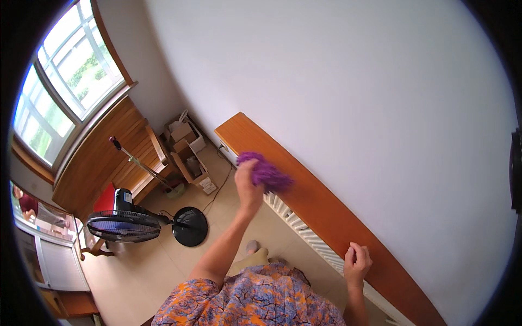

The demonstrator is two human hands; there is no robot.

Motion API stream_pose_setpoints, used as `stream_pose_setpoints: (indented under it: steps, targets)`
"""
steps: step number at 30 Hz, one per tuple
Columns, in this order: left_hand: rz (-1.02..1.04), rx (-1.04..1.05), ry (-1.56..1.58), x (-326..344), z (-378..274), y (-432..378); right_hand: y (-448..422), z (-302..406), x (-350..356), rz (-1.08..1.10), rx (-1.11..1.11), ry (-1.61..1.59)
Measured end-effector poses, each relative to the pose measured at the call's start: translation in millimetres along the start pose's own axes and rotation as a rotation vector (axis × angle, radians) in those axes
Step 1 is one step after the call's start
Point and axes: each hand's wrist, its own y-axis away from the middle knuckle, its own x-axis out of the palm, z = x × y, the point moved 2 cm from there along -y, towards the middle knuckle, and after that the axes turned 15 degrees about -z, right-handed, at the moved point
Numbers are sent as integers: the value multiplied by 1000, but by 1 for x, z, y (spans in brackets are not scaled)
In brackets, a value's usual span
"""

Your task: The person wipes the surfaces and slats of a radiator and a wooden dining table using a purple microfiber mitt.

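My left hand point(249, 188) grips a purple cloth point(267, 173), which looks fluffy and slightly blurred. The cloth lies against the top of a long brown wooden shelf point(322, 195) that runs along the white wall, over a white radiator point(304, 230). My right hand point(357, 261) is over the shelf's front edge nearer the lower right, its fingers curled with nothing visible in them. Whether it touches the wood I cannot tell.
To the left a black standing fan point(123, 226) has its round base point(190, 226) on the tiled floor. Behind it are a wooden bench point(108, 153), a long-handled tool point(142, 165) and open cardboard boxes point(189, 163). A cable point(222, 183) crosses the floor near the shelf's far end.
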Motion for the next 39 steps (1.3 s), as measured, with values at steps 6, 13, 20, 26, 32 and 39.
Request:
stream_pose_setpoints:
  steps: [6,13,20,26,32,39]
  targets:
    - [-329,-449,123,21,115,-60,3,4,8,10,19,-11]
    - [-258,-717,222,25,38,-22,3,-1,1,6,29,97]
    - [-357,-868,226,18,88,-98,9,-5,3,9,28,136]
    - [-316,-948,548,24,96,-75,9,-3,4,28,66,203]
    - [-176,-1076,558,16,58,-10,18,-14,1,6,63,215]
    - [-285,-1044,504,13,93,-70,14,-9,4,27,87,234]
